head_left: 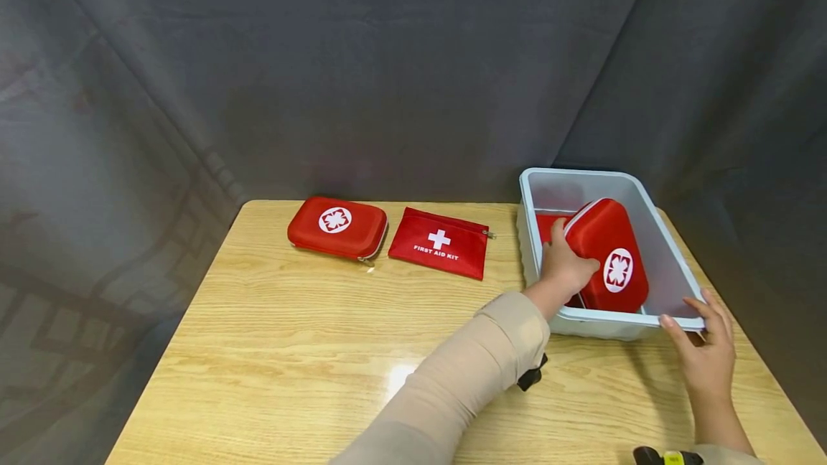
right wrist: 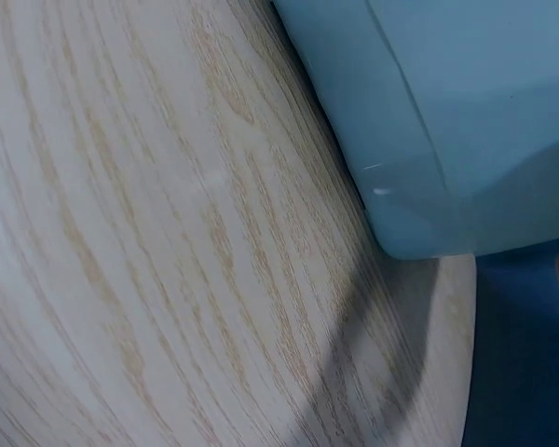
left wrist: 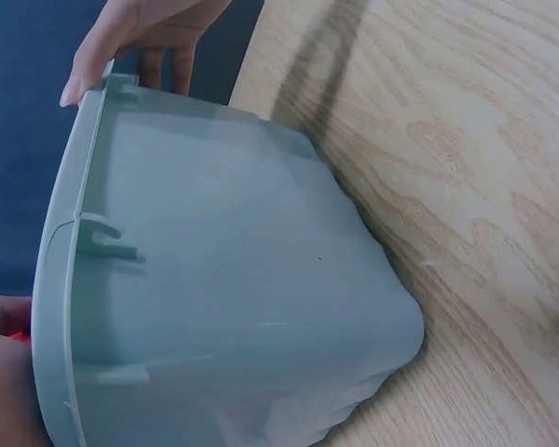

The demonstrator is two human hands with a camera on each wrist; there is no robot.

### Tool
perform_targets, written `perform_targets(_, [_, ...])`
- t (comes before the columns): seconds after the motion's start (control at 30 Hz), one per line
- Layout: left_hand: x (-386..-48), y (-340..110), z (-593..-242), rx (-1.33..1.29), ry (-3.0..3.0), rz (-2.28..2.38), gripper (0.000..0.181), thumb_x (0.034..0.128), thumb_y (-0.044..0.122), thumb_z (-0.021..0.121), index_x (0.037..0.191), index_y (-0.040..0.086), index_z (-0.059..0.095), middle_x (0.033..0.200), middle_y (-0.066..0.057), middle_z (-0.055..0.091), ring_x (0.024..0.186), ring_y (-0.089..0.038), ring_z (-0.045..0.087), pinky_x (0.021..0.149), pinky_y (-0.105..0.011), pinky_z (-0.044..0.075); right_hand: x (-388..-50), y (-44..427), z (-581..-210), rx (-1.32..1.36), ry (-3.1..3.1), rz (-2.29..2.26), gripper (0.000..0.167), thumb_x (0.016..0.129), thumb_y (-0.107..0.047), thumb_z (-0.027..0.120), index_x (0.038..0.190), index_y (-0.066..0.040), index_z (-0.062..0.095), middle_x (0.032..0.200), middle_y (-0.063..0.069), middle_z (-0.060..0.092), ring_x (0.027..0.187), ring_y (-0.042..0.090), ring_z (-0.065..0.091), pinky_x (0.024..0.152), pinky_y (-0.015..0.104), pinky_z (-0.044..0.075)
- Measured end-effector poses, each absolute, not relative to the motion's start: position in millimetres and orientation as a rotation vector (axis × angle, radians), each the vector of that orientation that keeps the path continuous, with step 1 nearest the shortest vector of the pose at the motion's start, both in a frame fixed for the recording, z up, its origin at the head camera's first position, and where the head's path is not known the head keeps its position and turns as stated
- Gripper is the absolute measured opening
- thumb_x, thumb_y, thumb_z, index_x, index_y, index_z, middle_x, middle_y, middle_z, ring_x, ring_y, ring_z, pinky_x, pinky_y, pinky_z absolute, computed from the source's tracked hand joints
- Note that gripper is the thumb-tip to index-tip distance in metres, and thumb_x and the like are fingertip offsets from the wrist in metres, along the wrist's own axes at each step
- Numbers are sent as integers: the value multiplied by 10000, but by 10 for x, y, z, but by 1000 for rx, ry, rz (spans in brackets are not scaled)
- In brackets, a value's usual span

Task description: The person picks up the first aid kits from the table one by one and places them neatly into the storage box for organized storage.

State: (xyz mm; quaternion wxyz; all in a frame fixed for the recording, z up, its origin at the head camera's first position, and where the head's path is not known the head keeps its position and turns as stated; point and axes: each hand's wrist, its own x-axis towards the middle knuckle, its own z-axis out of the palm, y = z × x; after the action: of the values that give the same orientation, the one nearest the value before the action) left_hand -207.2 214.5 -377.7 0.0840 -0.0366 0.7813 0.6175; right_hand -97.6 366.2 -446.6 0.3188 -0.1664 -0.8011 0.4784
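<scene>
At the lower right of the frame, the right hand grips the near right corner of the bin, thumb and fingers pinching the rim. A beige sleeve crosses the lower middle of the table to the left hand, which reaches over the bin's near left rim and holds the case.

The step seems to be handling the case inside the bin; whether in or out, one moment cannot tell. To do it well, I would steady the corner without tipping the bin, and turn the wrist gently so that the case clears the walls.

The case lies tilted to the right of the left hand: thumb on its front, fingers at its zipped left edge, emblem just right of the thumb. Another red item shows in the bin's left part, partly hidden.

Farther off, left of the bin, lie a pouch and a second case, before a dark cloth.
</scene>
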Motion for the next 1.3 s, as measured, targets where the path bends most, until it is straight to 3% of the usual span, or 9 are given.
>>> perform_targets(0.2, [-2033,2163,-3759,-192,2343,1795,616,622,108,750,1105,182,374,869,40,476,747,-134,510,554,-273,485,-961,3664,-4460,-448,-2121,1246,431,767,56,577,1181,-24,489,1318,14,329,1124,102,344,749,34,341])
perform_targets(0.3, [-2016,2181,-3769,-199,2341,1802,569,633,128,744,1066,179,378,836,37,494,719,-133,518,550,-266,480,-958,3671,-4465,-460,-2124,1246,433,769,49,577,1185,-33,487,1323,13,325,1127,98,340,751,33,338])
perform_targets(0.5, [-1964,2272,-3827,-278,2275,1895,740,600,73,755,1187,205,324,860,6,520,744,-168,532,559,-290,487,-951,3689,-4487,-471,-2132,1247,440,773,45,575,1194,-45,482,1330,9,314,1132,93,333,769,35,330])
perform_targets(0.77, [-1946,2372,-3860,-464,2161,1983,581,605,65,750,1001,178,341,771,-44,494,677,-206,541,561,-317,491,-939,3705,-4501,-432,-2109,1246,432,767,65,570,1183,-19,485,1323,19,318,1134,111,334,772,46,337])
perform_targets(1.07, [-1974,2351,-3889,-496,2129,2056,575,695,187,696,1144,54,361,838,-43,486,730,-210,537,616,-331,486,-980,3681,-4523,-417,-2088,1291,450,756,106,563,1181,-20,486,1324,27,311,1129,116,340,758,57,346])
perform_targets(1.3, [-2017,2364,-3925,-518,2105,2111,641,716,139,668,1222,-15,305,896,-84,498,804,-228,541,675,-333,476,-984,3680,-4543,-394,-2094,1277,445,754,102,566,1177,-9,484,1325,31,309,1128,112,335,760,55,339])
